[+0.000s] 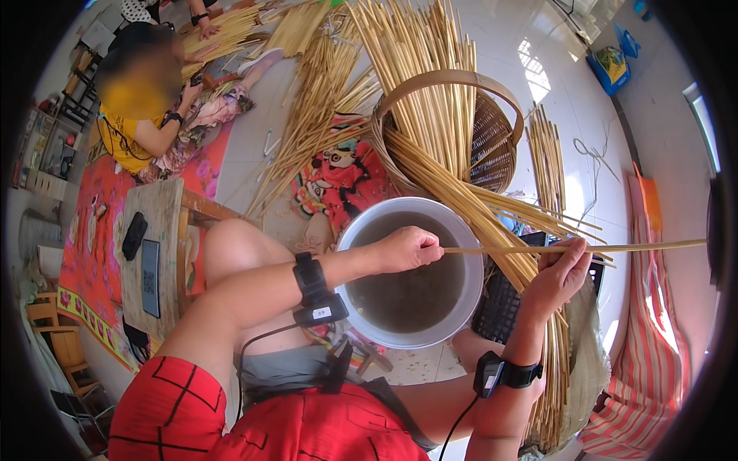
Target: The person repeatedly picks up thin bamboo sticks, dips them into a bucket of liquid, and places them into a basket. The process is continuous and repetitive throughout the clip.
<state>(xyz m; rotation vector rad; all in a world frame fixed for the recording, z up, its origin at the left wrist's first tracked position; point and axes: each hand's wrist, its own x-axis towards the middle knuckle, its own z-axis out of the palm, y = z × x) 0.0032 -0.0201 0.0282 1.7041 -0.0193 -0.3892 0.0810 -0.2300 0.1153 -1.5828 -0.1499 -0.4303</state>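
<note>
A long, thin straw-coloured stalk (501, 250) stretches almost level across the view to the right. Its left end is in my left hand (408, 249), a closed fist above a round metal basin (474, 288). Farther along, my right hand (558, 279) pinches the same stalk between thumb and fingers. Murky brownish water (409, 302) fills part of the basin. Behind it stands a wicker basket (497, 161) with an arched handle, holding a tall sheaf of stalks (421, 109). Another bundle of stalks (461, 210) slants from the basket down towards my right hand.
A co-worker (147, 138) sits at upper left near spread stalks (225, 34). A wooden bench (135, 230) at left bears a phone (151, 276) and a black case (134, 235). Right of the basin are a black plastic crate (496, 311) and more stalks (550, 380).
</note>
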